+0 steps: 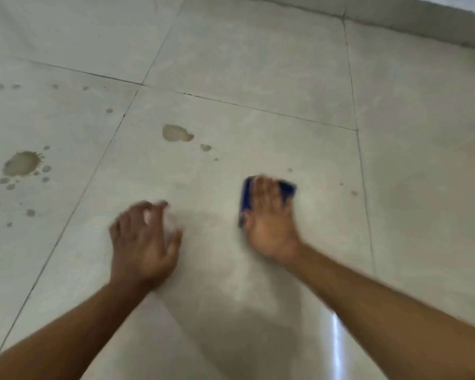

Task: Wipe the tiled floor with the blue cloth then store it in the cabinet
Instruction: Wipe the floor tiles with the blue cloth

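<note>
Wiping step in hand. My right hand (269, 215) lies flat, fingers straight, pressing the cloth (247, 198) onto the floor (258, 64). Left hand (144, 242) hangs beside it, fingers loosely curled, holding nothing (blurred, contact with tile unclear). Stains (177, 133) sit up-left of the cloth, well apart. Next I judge: slide cloth toward them. No cabinet in view.

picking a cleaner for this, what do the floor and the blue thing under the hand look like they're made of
Floor: looks like glazed ceramic or polished stone tile, pale grey; thin grout lines divide large squares and a bright glare streak shows a glossy finish.
Blue cloth: seems a soft, matte fabric, folded flat under the right hand; the picture is too blurred to tell the weave.
</note>
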